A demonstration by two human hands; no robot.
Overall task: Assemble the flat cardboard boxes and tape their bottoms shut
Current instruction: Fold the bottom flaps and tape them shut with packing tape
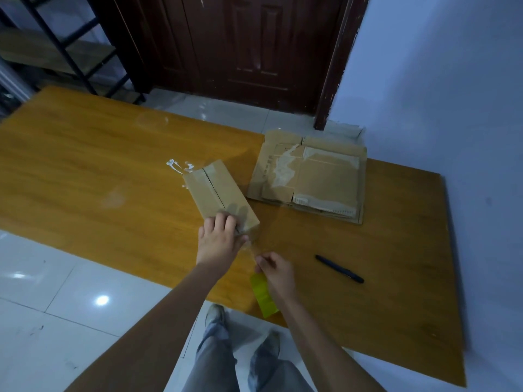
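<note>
Hands are working: left hand (218,236) is pressing flat on the box (220,193), right hand (276,268) is pinching clear tape (252,248).

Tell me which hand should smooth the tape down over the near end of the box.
The left hand, probably. It already rests on the near end of the assembled cardboard box, beside the clear tape. The right hand is busy gripping the yellow-green tape cutter.

Bare forearms, grey trousers (215,360), grey shoes (215,314).
</note>
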